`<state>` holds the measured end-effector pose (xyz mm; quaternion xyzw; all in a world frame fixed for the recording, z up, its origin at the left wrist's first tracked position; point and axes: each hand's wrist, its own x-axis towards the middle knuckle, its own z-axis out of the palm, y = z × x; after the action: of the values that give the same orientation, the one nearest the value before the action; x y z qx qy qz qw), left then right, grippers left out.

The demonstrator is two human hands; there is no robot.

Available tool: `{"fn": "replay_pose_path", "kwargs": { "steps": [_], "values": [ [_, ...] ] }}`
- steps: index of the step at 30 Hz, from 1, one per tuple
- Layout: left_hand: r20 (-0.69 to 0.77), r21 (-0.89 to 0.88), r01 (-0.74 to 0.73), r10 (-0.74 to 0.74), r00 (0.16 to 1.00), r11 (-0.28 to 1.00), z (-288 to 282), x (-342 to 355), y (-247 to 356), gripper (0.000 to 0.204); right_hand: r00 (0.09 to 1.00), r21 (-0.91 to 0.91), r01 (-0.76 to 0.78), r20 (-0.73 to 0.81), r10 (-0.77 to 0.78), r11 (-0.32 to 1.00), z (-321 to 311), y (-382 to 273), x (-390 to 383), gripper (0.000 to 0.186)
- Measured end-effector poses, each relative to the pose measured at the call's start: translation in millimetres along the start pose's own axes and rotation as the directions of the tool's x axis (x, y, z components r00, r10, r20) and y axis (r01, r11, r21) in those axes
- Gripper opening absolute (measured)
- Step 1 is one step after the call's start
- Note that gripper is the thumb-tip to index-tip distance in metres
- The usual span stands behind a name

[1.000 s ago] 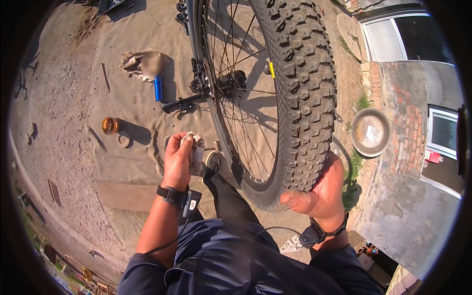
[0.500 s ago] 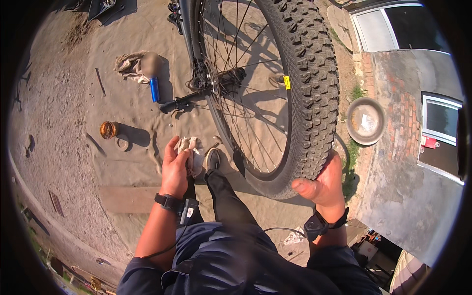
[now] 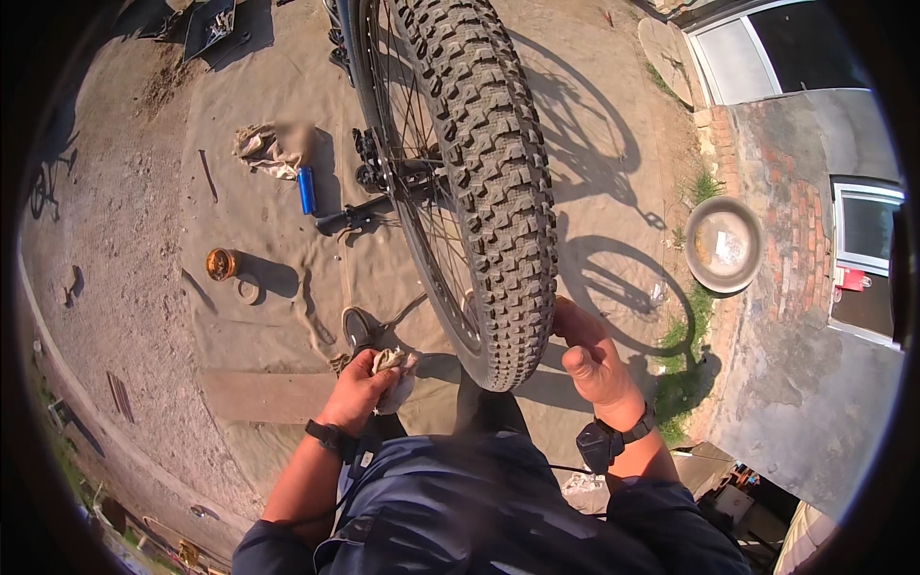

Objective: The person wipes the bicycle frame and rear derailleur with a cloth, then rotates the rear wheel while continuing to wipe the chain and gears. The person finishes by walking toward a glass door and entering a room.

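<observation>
Knobby bicycle tyre point(image 3: 489, 192) now stands upright between both hands; left hand point(image 3: 359, 388) has lifted from the ground, fist clutching a rag point(image 3: 395, 366), right hand point(image 3: 589, 359) open against the tread.

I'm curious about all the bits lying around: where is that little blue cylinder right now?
In the head view the blue cylinder lies on the tan ground sheet, upper left of the knobby bicycle wheel, just right of a crumpled rag.

Rag point(image 3: 395, 369) in left hand point(image 3: 359, 391), beside tyre point(image 3: 494, 182)
</observation>
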<state>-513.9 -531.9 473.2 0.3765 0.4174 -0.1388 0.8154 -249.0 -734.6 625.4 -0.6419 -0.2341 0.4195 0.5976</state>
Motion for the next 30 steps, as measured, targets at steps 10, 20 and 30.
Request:
{"fn": "replay_pose_path", "kwargs": {
  "steps": [10,20,30],
  "values": [
    [0.061,0.198,0.099,-0.113,0.992,0.975,186.3,26.3,-72.5,0.038,0.762,-0.503,-0.153,0.488,0.425,0.851,-91.8,108.4,-44.1,0.071],
    [0.059,-0.081,0.079,-0.074,0.996,0.994,243.7,49.3,-42.9,0.033,0.816,-0.196,-0.474,0.267,0.512,0.858,-138.2,115.9,-22.0,0.031],
    [0.041,-0.169,0.193,-0.189,0.981,0.967,203.0,50.2,-59.1,0.047,0.998,-0.224,-0.056,-0.023,0.052,0.973,-134.9,90.1,118.3,0.030]
  ]
}}
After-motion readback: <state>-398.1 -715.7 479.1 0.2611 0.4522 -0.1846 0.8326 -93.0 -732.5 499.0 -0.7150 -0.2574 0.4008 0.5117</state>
